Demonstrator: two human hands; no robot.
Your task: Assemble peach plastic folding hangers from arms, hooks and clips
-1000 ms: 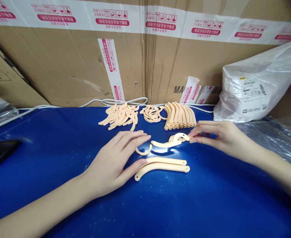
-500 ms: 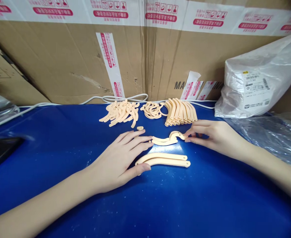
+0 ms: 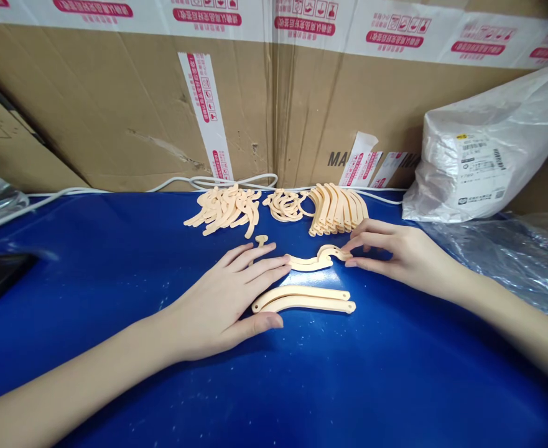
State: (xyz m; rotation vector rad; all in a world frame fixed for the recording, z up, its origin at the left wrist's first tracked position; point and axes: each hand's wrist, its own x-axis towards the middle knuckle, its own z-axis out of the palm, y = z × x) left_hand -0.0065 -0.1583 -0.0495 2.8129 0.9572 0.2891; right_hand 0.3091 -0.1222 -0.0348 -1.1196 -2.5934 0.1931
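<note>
1. My left hand (image 3: 227, 298) lies flat, fingers spread, touching the curved piece (image 3: 311, 261); my right hand (image 3: 395, 255) pinches its other end.
2. Two long strips (image 3: 301, 300) at my left thumb; three heaps (image 3: 227, 211) beyond.

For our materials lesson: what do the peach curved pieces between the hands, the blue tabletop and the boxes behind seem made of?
The curved pieces: likely moulded plastic, matte, uniform peach, identical shapes. The blue tabletop: probably glossy plastic or vinyl sheet; it shows sheen. The boxes: brown cardboard, creased and taped.

Blue table (image 3: 115, 280) bears peach plastic strips (image 3: 320, 305); white cable (image 3: 236, 183); plastic bag (image 3: 479, 155).
</note>
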